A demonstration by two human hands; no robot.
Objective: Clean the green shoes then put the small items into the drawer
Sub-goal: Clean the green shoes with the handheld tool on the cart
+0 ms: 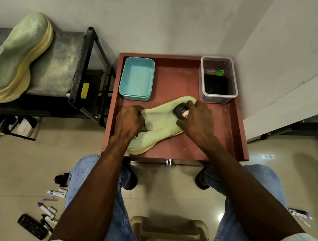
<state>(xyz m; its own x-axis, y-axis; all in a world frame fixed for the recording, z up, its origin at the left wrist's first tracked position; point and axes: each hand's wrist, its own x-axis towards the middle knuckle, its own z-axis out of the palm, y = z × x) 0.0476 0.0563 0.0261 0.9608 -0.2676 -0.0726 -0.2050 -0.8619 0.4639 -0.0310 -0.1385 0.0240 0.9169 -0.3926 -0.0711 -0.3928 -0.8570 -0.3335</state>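
A light green shoe (160, 122) with a yellow sole lies on the brown table top (192, 146). My left hand (128, 122) grips the shoe at its collar. My right hand (197, 122) holds a small black object with a pink label (181, 111) against the shoe's toe part. A second green shoe (16, 56) rests on the dark rack at upper left. The drawer's metal knob (169, 162) shows under the table's front edge. Small items lie on the floor at lower left: markers and tubes (50, 209) and a black remote (32, 226).
A teal tray (148, 65) stands at the table's back left. A clear plastic box (218, 97) with dark things and a green tag stands at back right. A beige stool (169, 228) is between my knees. More tubes (299, 214) lie at lower right.
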